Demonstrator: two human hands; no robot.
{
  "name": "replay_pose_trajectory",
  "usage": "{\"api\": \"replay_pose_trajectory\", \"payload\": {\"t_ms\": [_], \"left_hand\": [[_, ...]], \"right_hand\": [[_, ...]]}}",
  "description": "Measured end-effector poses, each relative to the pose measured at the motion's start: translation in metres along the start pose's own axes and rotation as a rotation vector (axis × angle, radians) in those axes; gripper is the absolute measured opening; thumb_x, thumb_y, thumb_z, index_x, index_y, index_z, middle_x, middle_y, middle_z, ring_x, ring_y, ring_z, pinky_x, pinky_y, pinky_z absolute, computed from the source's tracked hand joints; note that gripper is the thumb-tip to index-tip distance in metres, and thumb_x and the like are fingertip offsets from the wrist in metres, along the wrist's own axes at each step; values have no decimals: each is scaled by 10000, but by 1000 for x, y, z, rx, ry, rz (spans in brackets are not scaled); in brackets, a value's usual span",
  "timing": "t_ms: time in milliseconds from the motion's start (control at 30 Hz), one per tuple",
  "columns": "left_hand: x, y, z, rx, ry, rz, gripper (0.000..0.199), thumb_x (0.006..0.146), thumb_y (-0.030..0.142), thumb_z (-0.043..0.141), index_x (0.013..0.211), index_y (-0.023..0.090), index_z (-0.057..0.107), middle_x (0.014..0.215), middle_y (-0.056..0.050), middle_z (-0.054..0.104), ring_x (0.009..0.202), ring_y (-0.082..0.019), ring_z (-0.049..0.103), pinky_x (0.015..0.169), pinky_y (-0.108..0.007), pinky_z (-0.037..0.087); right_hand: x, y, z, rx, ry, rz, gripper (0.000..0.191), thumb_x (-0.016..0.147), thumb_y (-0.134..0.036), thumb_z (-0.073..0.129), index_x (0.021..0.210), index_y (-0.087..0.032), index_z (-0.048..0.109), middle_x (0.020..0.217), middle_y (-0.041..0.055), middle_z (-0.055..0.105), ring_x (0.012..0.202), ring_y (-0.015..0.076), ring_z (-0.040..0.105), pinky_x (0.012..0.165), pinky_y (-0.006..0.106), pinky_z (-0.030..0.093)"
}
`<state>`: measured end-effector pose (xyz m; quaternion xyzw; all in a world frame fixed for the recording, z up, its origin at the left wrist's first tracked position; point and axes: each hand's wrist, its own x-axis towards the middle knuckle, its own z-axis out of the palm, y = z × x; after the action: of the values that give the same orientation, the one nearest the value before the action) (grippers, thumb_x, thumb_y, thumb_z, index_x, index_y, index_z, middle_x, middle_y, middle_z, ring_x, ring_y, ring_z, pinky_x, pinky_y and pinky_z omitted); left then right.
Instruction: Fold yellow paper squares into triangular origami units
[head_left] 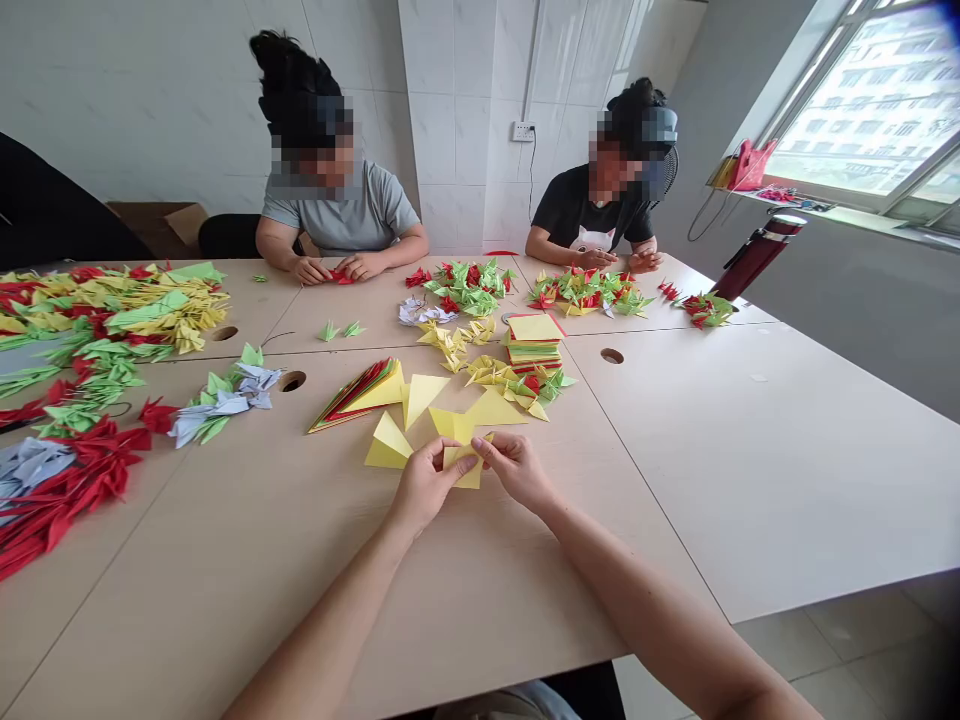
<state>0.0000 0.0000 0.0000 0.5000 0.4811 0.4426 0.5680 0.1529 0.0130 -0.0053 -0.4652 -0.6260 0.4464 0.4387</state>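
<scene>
Between my two hands is a sheet of yellow origami paper [469,478], partly folded and held just above the table. My left hand [429,482] pinches its left side, thumb in front. At its upper right edge, my right hand [514,468] grips the paper between thumb and fingers. Beyond my hands lie creased yellow sheets [388,443], one to the left and others behind. A fanned pile of folded red, green and yellow papers [360,395] rests at the left. Farther back stands a stack of square coloured paper [535,345], yellow on top.
Heaps of folded paper cranes [161,305] cover the table's left side. More cranes [469,285] lie along the far middle. Two people sit opposite, one holding red paper [343,276]. Round holes [612,356] pierce the tabletop. A dark red cylinder [761,255] leans at the far right.
</scene>
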Motion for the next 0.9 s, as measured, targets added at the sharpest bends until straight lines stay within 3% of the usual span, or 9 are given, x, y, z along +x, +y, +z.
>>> {"api": "replay_pose_trajectory", "payload": {"t_ms": [300,433,667,800,900], "left_hand": [[0,1,-5,-99,-96,-16,380,734,433,661,1015,178,656,944,-42,684,881,-190,598,804,-280,440],[1,-1,-6,-94,-116,-12,369,740,407,664,1028,176,656,927,-45,681,867,-189,596,804,-287,441],[2,-1,-5,-94,-125,-4,414,730,454,659,1033,171,646,904,-46,680,854,-195,599,779,-290,450],[2,-4,-7,-72,-108,-7,421,722,475,655,986,147,646,876,-48,677,847,-197,601,771,-285,450],[5,-12,-9,-33,-115,-15,402,719,474,653,933,134,631,836,-43,663,793,-182,596,718,-269,448]], "right_hand": [[6,1,-5,244,2,64,316,802,-453,569,672,-165,582,627,-8,533,582,106,487,567,234,397],[5,-2,-5,281,-13,75,312,783,-443,595,644,-165,584,604,-11,533,578,106,480,574,238,399],[5,1,-3,304,72,88,402,796,-488,559,562,-161,546,557,-2,530,545,103,471,549,234,392],[9,1,-9,307,140,75,392,807,-517,532,664,-155,584,590,-3,524,548,98,476,549,228,406],[9,0,-9,311,-1,69,336,761,-495,604,782,-160,598,671,-6,548,560,90,490,544,222,413]]}}
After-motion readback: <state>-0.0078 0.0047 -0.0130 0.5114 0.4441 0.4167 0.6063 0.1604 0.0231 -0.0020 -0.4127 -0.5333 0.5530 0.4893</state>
